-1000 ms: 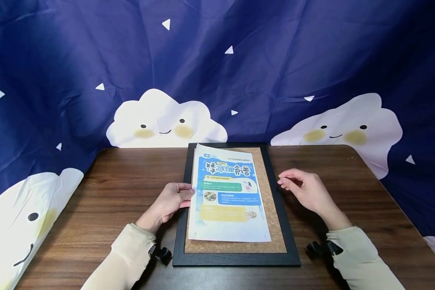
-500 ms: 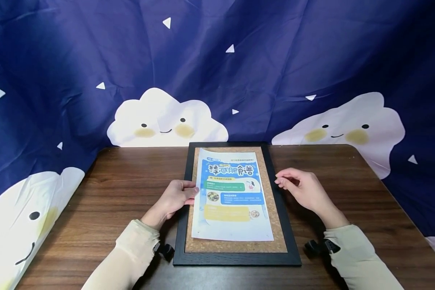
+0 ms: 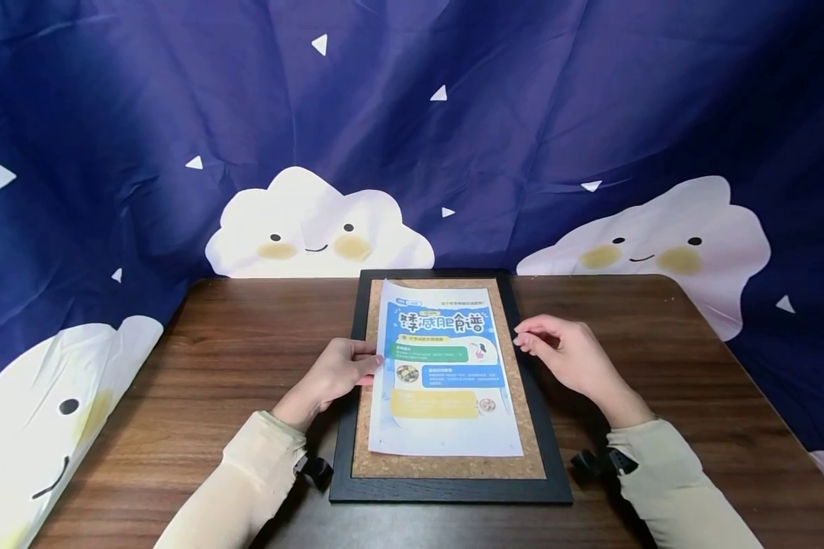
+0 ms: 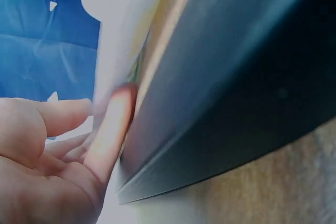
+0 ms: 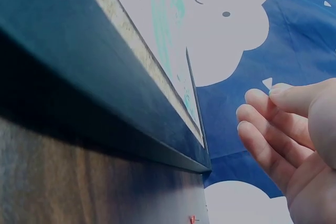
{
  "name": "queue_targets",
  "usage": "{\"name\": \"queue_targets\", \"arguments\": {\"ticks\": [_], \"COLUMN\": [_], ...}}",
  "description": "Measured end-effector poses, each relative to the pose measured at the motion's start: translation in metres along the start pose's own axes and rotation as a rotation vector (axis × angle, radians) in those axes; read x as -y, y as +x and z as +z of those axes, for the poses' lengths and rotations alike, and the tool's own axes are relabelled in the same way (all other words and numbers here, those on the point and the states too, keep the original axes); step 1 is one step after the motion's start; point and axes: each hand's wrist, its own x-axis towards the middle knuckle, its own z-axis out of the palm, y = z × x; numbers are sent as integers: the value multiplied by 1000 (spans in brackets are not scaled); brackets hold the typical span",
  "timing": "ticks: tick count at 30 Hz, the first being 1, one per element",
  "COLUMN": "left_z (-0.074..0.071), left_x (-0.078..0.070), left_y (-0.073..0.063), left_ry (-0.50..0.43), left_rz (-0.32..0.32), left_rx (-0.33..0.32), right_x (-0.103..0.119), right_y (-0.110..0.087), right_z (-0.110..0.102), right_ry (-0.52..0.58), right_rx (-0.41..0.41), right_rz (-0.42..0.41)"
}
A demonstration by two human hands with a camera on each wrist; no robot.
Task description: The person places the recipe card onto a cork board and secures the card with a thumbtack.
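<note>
A printed sheet of paper [image 3: 446,438], with blue, green and yellow blocks, lies over the cork board [image 3: 384,465] in its black frame [image 3: 453,490]. My left hand [image 3: 335,372] pinches the sheet's left edge between thumb and fingers; in the left wrist view the paper [image 4: 118,30] stands lifted from the cork there. Just beyond the frame's right side, my right hand [image 3: 566,354] hovers apart from the sheet. Its thumb and index fingertips meet in the right wrist view, other fingers [image 5: 270,148] loosely curled. A tiny teal speck shows at the thumb tip, too small to identify.
The board lies on a brown wooden table [image 3: 247,328]. A small red thing like a push pin [image 5: 192,219] appears low in the right wrist view. Behind the table hangs a dark blue curtain [image 3: 481,137] with white clouds and triangles.
The sheet has shifted rightward and lies more squarely within the frame, my left hand moving with it. My right hand has drifted slightly left, closer to the frame.
</note>
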Motion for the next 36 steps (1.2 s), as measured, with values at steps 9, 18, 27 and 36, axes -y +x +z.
{"name": "queue_targets", "arguments": {"ticks": [9,18,27,36], "left_z": [-8,-14,-4,10], "left_x": [-5,-5,-5,-9], "left_y": [-9,-11,-8,-3], "left_ry": [39,318,725,1011], "left_rz": [45,174,378,469], "left_rx": [19,-87,-82,13], "right_x": [4,9,12,17], "right_y": [8,17,24,32], "right_z": [0,4,13,22], "right_ry": [111,271,328,323], "right_rx": [60,114,138,181], "right_rz": [4,6,-2,18]}}
